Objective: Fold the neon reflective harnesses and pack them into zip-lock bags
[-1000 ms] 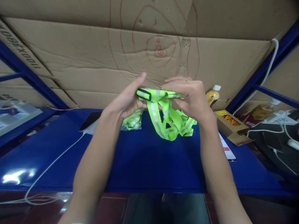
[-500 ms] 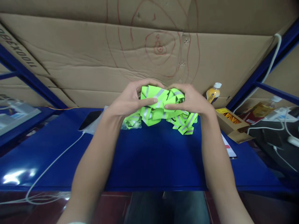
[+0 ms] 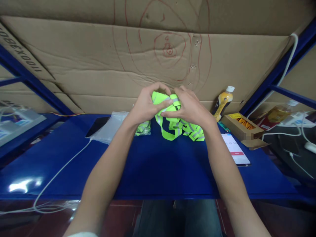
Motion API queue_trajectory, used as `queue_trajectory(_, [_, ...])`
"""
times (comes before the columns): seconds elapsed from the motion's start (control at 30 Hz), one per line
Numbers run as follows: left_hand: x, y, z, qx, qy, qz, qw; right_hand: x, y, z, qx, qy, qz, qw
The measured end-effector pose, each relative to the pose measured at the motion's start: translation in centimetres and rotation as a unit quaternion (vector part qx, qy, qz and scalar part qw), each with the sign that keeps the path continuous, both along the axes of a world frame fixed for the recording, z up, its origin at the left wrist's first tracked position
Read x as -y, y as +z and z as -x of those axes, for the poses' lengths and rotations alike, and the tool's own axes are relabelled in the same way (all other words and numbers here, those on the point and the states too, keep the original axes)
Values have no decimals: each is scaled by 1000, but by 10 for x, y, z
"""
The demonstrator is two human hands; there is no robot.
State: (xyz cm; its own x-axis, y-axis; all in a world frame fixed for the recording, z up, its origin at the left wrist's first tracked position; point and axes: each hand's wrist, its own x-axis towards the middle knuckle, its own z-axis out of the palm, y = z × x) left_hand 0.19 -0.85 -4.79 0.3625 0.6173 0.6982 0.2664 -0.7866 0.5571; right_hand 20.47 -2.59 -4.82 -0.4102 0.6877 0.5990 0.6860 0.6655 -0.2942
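Between my two hands is a bundled fluorescent yellow-green reflective strap (image 3: 160,98) with silver stripes, held just above the blue table (image 3: 158,171). My left hand (image 3: 148,103) grips its left side, thumb across the front. My right hand (image 3: 189,107) closes on its right side, with the thumb pointing left. A loop of the strap hangs down below the fingers. More reflective straps (image 3: 195,131) lie on the table beneath my right hand. Near my left wrist, a clear plastic bag (image 3: 143,129) holds similar yellow-green material, partly hidden by the arm.
At the left are empty-looking clear plastic bags (image 3: 111,126), a black phone (image 3: 97,126) and a white cable (image 3: 64,166). A lit phone (image 3: 238,153), an open cardboard box (image 3: 255,133) and a drink bottle (image 3: 224,100) stand or lie at the right. Cardboard (image 3: 86,62) lines the back.
My right hand has moved left, closer to my left hand, and the bundle is more compact. A strap loop now hangs lower. More of the lit phone shows.
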Motion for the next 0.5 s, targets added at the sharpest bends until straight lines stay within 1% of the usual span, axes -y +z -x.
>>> queue_trajectory(0.03, [1, 2, 1, 8, 7, 1, 1000, 3, 3, -3, -11, 11, 2, 1000])
queue_trajectory(0.1, [4, 5, 3, 27, 19, -1, 999, 6, 11, -11, -42, 70, 21, 996])
queue_trajectory(0.17, [9, 7, 3, 42, 33, -14, 998, 6, 16, -20, -80, 152, 69, 983])
queue_trajectory(0.23, [15, 8, 1, 47, 49, -32, 997, 2, 17, -28, -123, 203, 128, 963])
queue_trajectory(0.3, [21, 8, -1, 43, 66, -45, 996, -1, 15, -32, -151, 219, 173, 948])
queue_trajectory(0.37, [25, 9, -3, 32, 77, -47, 995, -4, 13, -33, -148, 219, 199, 944])
queue_trajectory(0.43, [27, 8, -7, 27, 81, -43, 995, -5, 11, -30, -132, 207, 195, 950])
queue_trajectory(0.5, [25, 5, -11, 37, 71, -39, 996, -5, 10, -25, -126, 173, 156, 964])
